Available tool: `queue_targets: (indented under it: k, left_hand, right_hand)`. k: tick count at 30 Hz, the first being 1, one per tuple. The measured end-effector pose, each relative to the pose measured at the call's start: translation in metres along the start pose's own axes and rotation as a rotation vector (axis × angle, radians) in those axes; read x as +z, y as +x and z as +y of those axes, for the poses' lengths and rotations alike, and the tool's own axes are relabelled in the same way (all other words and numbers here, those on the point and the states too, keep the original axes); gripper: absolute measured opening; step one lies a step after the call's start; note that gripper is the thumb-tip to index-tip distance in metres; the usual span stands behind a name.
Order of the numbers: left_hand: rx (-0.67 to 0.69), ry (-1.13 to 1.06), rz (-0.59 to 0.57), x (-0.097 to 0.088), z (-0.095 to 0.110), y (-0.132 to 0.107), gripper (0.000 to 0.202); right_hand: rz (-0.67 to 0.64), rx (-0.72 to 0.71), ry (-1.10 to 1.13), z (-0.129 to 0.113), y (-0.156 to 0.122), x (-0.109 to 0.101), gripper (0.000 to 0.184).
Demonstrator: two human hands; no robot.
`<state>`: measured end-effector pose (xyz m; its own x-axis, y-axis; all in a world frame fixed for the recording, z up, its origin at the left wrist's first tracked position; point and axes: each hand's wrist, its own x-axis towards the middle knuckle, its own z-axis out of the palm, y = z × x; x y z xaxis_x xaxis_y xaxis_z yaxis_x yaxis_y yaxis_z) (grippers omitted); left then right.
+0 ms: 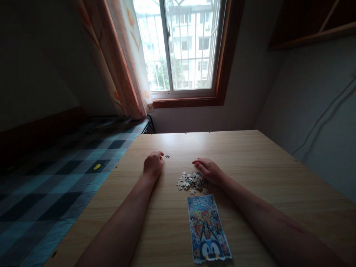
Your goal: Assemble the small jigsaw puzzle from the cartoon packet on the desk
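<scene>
A single jigsaw puzzle piece (pixel 167 156) lies flat on the wooden table. Just left of it rests my left hand (pixel 153 163), index finger stretched toward the piece without gripping it and the other fingers loosely curled. My right hand (pixel 209 170) lies on its side at the upper right edge of a heap of jigsaw puzzle pieces (pixel 191 181). Its fingers reach out to the left above the heap, with nothing seen in them. Most pieces in the heap show pale backs, and a few show coloured faces. Below the heap is a colourful printed picture sheet (pixel 208 230) reading "Bluey".
The light wooden table (pixel 172 144) reaches back toward the wall under a barred window (pixel 189 48). At the left stands a bed with a checked cover (pixel 111 178), close along the table's edge. A curtain (pixel 119 55) hangs beside the window. A cable (pixel 319 122) runs down the right wall.
</scene>
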<state>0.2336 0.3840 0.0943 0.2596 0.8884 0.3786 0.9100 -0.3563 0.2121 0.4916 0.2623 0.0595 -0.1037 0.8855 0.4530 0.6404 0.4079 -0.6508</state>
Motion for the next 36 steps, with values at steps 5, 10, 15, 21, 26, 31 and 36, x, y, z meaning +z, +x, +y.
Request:
queue_targets:
  k: [5, 10, 15, 21, 26, 31, 36]
  left_hand:
    - [0.028, 0.063, -0.069, 0.006, 0.004, 0.000, 0.029]
    - [0.026, 0.001, -0.039, 0.004, -0.002, -0.001, 0.031]
    - [-0.061, 0.054, -0.025, -0.002, -0.003, -0.008, 0.031]
    - [-0.081, 0.177, -0.074, 0.009, -0.001, -0.008, 0.041]
    - [-0.106, 0.212, -0.111, 0.021, -0.005, -0.006, 0.052]
    - [-0.098, 0.169, -0.024, 0.020, -0.003, -0.007, 0.048]
    - [-0.110, 0.190, -0.082, 0.022, -0.004, -0.007, 0.049]
  right_hand:
    - [0.005, -0.015, -0.001, 0.000, 0.000, 0.000, 0.035]
    - [-0.006, -0.017, 0.005, 0.000, 0.000, 0.000, 0.036]
    - [-0.003, -0.017, 0.010, 0.000, 0.000, 0.000, 0.035]
    - [-0.016, -0.031, -0.005, 0.003, 0.001, 0.002, 0.036]
    - [-0.041, -0.050, -0.030, 0.004, 0.001, 0.003, 0.035]
    - [-0.037, -0.062, -0.026, 0.006, 0.001, 0.003, 0.036]
    - [-0.047, -0.073, -0.028, 0.007, 0.002, 0.003, 0.036]
